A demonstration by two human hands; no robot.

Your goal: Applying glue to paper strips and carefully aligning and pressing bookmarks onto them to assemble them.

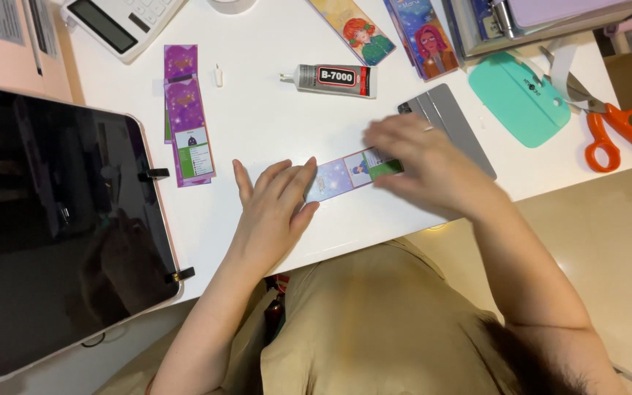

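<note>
A dark tablet (60,234) in a pale case is seen at the far left of the white counter (272,124), with a calculator (122,22) at its 12 o'clock. Two purple cards (188,117) lie stacked just right of the tablet.

The left hand (272,208) is laid flat, fingers spread, its grip released; its fingertips are pressed on the left end of a long printed strip (352,172). The strip's long axis runs from 8 o'clock to 2 o'clock, rising slightly to the right. From the left hand the strip extends toward 2 o'clock.

The right hand (426,164) is blurred; it covers the strip's right end, palm down, and whether its grip is clenched cannot be told. Both hands touch the strip, one at each end.

A glue tube (334,79) lies at 12 o'clock of the strip, well apart. A grey folded card (451,121) is partly hidden under the right hand. Further right, a mint scraper (521,99) and orange scissors (619,132) are noted. Nothing stands between hands and strip.
</note>
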